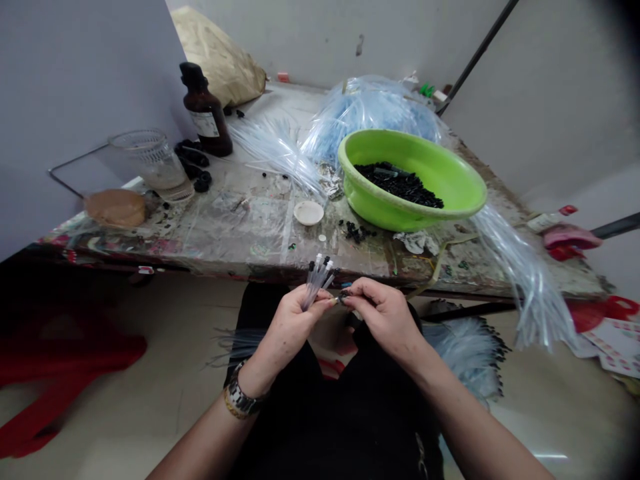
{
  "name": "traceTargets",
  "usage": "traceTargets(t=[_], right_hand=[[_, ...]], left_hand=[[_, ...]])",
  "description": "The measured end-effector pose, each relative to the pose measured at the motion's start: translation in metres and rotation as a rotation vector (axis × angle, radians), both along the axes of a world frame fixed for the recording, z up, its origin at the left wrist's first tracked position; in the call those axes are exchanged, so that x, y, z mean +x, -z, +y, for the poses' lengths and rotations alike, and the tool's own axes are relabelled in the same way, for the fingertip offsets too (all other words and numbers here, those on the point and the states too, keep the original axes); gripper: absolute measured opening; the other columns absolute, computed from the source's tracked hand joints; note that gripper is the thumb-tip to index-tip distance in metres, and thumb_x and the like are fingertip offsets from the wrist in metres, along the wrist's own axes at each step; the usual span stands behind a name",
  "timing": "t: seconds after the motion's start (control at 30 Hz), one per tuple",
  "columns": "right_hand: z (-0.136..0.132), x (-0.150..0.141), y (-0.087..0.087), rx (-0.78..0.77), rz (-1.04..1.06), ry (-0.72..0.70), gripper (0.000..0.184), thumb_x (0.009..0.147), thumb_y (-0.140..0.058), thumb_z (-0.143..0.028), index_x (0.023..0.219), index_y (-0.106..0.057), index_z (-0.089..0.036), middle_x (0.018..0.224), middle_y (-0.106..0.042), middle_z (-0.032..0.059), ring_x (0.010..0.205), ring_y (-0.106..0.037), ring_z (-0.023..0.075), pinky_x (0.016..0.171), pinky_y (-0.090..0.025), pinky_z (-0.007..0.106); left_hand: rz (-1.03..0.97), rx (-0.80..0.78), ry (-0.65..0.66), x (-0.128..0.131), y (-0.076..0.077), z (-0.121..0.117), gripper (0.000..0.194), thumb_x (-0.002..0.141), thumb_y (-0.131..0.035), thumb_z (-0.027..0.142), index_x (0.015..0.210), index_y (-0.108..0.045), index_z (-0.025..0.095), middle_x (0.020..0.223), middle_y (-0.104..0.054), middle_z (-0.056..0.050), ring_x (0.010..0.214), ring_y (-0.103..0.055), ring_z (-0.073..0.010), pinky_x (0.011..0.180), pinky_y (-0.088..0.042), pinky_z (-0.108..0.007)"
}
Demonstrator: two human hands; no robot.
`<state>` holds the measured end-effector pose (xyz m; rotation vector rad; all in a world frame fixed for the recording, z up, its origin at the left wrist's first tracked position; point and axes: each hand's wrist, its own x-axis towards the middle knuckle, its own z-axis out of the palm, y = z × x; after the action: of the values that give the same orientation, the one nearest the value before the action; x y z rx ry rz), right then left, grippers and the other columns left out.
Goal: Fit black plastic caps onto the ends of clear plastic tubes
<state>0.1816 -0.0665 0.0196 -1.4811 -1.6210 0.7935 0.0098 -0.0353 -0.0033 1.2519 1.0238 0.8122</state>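
My left hand [295, 319] is closed around a bundle of clear plastic tubes [314, 288], whose upper ends carry black and white tips. The tubes' other ends [240, 343] trail out to the left below my wrist. Against its fingertips, my right hand [383, 312] pinches a small black piece [344, 295]; its exact shape is too small to make out. Both hands meet over my lap, just in front of the table edge. Beyond them a green basin [415, 217] holds a heap of small black parts [400, 183].
On the worn table [225, 233] stand a brown bottle [206, 113], a glass jug [157, 163] and a small white dish [309, 213]. Clear tubing bundles [370, 110] lie behind the basin; another bundle [530, 280] hangs over the front edge. Black-tipped tubes [470, 353] are low at right.
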Motion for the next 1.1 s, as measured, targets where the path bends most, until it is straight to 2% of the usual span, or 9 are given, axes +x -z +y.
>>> traceTargets(t=[0.1,0.23,0.3,0.37,0.47,0.57,0.7,0.83,1.1], right_hand=[[0.003,0.004,-0.001,-0.095,0.123,0.026,0.011,0.081,-0.059,-0.02,0.07,-0.06,-0.018,0.067,-0.06,-0.0023,0.065,-0.054,0.0124,0.063,-0.04,0.023],[0.004,0.006,0.001,-0.208,0.299,0.065,0.01,0.077,-0.062,-0.025,0.07,-0.06,-0.018,0.065,-0.06,-0.0024,0.062,-0.055,0.0122,0.062,-0.042,0.024],[0.003,0.006,0.003,-0.241,0.351,0.087,0.011,0.076,-0.064,-0.025,0.069,-0.059,-0.018,0.063,-0.059,-0.003,0.06,-0.055,0.0117,0.061,-0.043,0.023],[0.003,0.006,0.004,-0.26,0.381,0.103,0.011,0.075,-0.064,-0.026,0.069,-0.059,-0.018,0.061,-0.059,-0.0032,0.059,-0.055,0.0115,0.06,-0.043,0.023],[0.002,0.003,0.006,-0.265,0.41,0.117,0.012,0.074,-0.064,-0.026,0.068,-0.058,-0.018,0.06,-0.059,-0.0034,0.057,-0.055,0.0111,0.058,-0.044,0.023],[0.002,0.0,0.009,-0.249,0.426,0.12,0.013,0.073,-0.065,-0.027,0.067,-0.058,-0.018,0.059,-0.058,-0.0037,0.056,-0.055,0.0109,0.057,-0.045,0.023],[0.003,-0.002,0.011,-0.215,0.44,0.127,0.02,0.077,-0.064,-0.035,0.07,-0.058,-0.018,0.062,-0.06,-0.002,0.056,-0.057,0.0117,0.058,-0.048,0.025],[0.003,0.003,0.014,-0.191,0.439,0.157,0.025,0.081,-0.061,-0.043,0.078,-0.059,-0.018,0.068,-0.067,0.0022,0.058,-0.059,0.0129,0.059,-0.05,0.026],[-0.003,0.006,0.011,-0.143,0.347,0.171,0.013,0.082,-0.06,-0.031,0.084,-0.062,-0.018,0.076,-0.067,0.0016,0.068,-0.061,0.0142,0.065,-0.049,0.026]], left_hand=[[-0.044,-0.035,0.078,-0.003,0.0,0.002,0.013,0.08,-0.067,0.028,0.08,-0.071,0.015,0.066,-0.058,0.002,0.054,-0.041,-0.008,0.053,-0.035,-0.021],[-0.118,-0.08,0.166,-0.013,0.005,0.007,0.026,0.08,-0.068,0.027,0.104,-0.073,0.019,0.086,-0.067,-0.002,0.058,-0.047,-0.0078,0.056,-0.04,-0.02],[-0.157,-0.093,0.189,-0.019,0.008,0.01,0.03,0.08,-0.069,0.027,0.109,-0.073,0.019,0.092,-0.068,-0.004,0.06,-0.05,-0.008,0.059,-0.043,-0.021],[-0.184,-0.084,0.244,-0.024,0.01,0.012,0.027,0.079,-0.069,0.026,0.104,-0.075,0.017,0.094,-0.068,-0.006,0.062,-0.053,-0.0091,0.061,-0.045,-0.023],[-0.16,-0.007,0.4,-0.028,0.009,0.015,0.017,0.079,-0.067,0.02,0.092,-0.077,0.017,0.096,-0.069,-0.007,0.077,-0.06,-0.0146,0.071,-0.048,-0.025],[-0.066,0.03,0.497,-0.026,0.005,0.014,0.021,0.077,-0.061,0.01,0.086,-0.078,0.018,0.089,-0.07,-0.005,0.083,-0.061,-0.016,0.076,-0.047,-0.025],[-0.04,-0.042,0.424,-0.021,0.004,0.012,0.022,0.074,-0.058,0.01,0.082,-0.078,0.017,0.078,-0.068,-0.004,0.063,-0.056,-0.0118,0.063,-0.045,-0.023],[-0.091,-0.113,0.328,-0.019,0.005,0.013,0.018,0.072,-0.062,0.017,0.079,-0.078,0.014,0.066,-0.064,-0.003,0.054,-0.052,-0.0097,0.057,-0.042,-0.023],[-0.132,-0.2,0.223,-0.017,0.002,0.013,0.015,0.07,-0.063,0.019,0.077,-0.075,0.012,0.065,-0.062,-0.003,0.051,-0.053,-0.01,0.053,-0.041,-0.024]])
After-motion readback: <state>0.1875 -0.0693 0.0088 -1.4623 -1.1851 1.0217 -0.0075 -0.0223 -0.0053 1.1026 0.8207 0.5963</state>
